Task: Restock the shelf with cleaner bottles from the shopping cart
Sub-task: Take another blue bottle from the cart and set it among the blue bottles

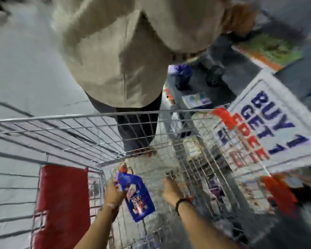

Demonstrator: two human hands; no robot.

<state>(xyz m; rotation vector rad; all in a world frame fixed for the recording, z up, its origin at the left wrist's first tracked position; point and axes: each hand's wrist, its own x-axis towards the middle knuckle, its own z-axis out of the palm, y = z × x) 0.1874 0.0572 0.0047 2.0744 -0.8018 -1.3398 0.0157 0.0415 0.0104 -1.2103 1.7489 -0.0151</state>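
I look down into a wire shopping cart (97,121). My left hand (113,192) grips a blue cleaner bottle (136,196) with a red cap, tilted, just above the cart's basket. My right hand (171,190) reaches down inside the basket to the right of that bottle; blur hides what its fingers touch, and I cannot tell whether it holds anything. A black band sits on my right wrist.
Another person in a beige top and dark trousers (126,56) stands right against the cart's far side. The cart's red child-seat flap (61,207) is at the left. A "BUY 1 GET 1 FREE" sign (273,126) and low shelves with goods lie to the right.
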